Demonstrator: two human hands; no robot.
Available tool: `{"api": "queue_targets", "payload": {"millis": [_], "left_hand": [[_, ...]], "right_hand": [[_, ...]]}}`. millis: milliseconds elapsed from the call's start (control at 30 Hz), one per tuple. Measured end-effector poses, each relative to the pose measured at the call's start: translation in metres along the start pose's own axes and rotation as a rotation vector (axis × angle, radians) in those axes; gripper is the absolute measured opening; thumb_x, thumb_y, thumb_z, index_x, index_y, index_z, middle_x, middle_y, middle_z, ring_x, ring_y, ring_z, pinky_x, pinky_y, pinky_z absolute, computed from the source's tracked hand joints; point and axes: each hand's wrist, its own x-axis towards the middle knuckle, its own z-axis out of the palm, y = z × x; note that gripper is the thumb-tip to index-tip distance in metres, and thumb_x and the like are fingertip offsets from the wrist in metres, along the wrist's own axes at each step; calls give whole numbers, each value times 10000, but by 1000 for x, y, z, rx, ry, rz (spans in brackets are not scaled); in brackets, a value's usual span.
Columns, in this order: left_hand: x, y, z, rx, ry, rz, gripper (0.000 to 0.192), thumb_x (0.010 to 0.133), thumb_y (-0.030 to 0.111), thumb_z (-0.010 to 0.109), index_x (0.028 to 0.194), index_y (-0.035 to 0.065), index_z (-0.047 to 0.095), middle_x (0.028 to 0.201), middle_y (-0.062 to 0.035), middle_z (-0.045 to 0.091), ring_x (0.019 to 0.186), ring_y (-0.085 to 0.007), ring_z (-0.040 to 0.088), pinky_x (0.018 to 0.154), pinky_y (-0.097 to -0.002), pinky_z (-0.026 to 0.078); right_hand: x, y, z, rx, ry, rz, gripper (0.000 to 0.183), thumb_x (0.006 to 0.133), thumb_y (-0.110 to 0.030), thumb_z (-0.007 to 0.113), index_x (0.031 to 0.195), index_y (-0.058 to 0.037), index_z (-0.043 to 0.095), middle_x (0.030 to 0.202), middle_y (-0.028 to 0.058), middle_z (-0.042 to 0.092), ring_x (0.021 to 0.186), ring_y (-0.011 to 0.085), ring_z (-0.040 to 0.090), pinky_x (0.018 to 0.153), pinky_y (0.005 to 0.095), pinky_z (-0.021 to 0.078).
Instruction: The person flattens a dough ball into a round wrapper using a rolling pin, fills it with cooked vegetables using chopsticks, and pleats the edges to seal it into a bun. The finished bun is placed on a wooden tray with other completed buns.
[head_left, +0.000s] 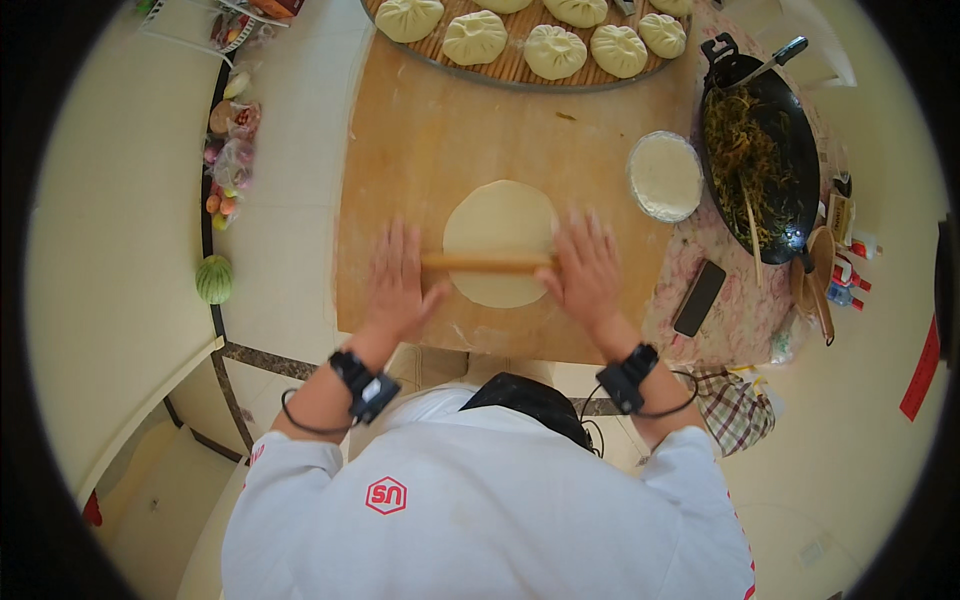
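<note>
A round, flat sheet of dough (501, 217) lies on the wooden board (397, 135). Across its lower half runs a thin wooden rolling pin (487, 263). My left hand (397, 274) is at the pin's left end and my right hand (586, 266) at its right end, both palms down with fingers pointing away from me. Both hands are blurred, and the pin's ends are hidden under them. The fingers look extended over the pin rather than wrapped round it. Right of the dough stands a bowl of white flour (665, 177).
Pleated buns (555, 52) sit on a round slatted tray (517, 79) at the far edge. A black wok (799, 150) of cooked greens, with chopsticks (752, 240) and a black-handled utensil (789, 51), stands at right. A phone (699, 298) lies on the floral cloth (739, 319).
</note>
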Motion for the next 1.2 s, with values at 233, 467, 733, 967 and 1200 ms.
{"api": "queue_targets", "payload": {"millis": [233, 467, 733, 967, 1200], "left_hand": [[112, -34, -7, 42, 24, -39, 800, 940, 555, 497, 1506, 19, 317, 1572, -222, 279, 1453, -399, 251, 1180, -521, 219], [-45, -6, -24, 151, -126, 189, 852, 892, 641, 501, 1522, 97, 319, 1603, -211, 196, 1474, -416, 190, 1194, -545, 139], [44, -28, -6, 64, 16, -41, 765, 951, 566, 467, 1521, 81, 306, 1596, -225, 199, 1477, -414, 166, 1209, -517, 102], [135, -41, -22, 260, 104, 32, 605, 969, 491, 493, 1456, 135, 445, 1552, -172, 337, 1441, -395, 264, 1199, -522, 157], [106, -31, -18, 94, 19, 22, 625, 954, 366, 572, 1505, 157, 363, 1579, -155, 294, 1456, -385, 245, 1194, -539, 162]], "right_hand": [[70, 30, 19, 19, 103, 40, 576, 913, -398, 601, 1396, -99, 504, 1464, 162, 460, 1366, 413, 392, 1125, 526, 306], [-53, -22, 8, 33, -24, 17, 643, 866, -413, 658, 1410, -114, 491, 1508, 134, 424, 1396, 379, 372, 1135, 508, 297], [54, 7, 9, -13, 139, -31, 486, 937, -389, 588, 1332, -109, 557, 1385, 119, 531, 1340, 350, 435, 1113, 481, 331], [85, 5, 13, 57, 399, 122, 347, 952, -262, 594, 1250, -85, 604, 1291, 137, 574, 1261, 330, 495, 1092, 458, 355], [14, -65, 25, 265, 267, 627, 620, 835, -219, 722, 1362, -19, 465, 1248, 201, 570, 1214, 349, 513, 1060, 438, 374]]}}
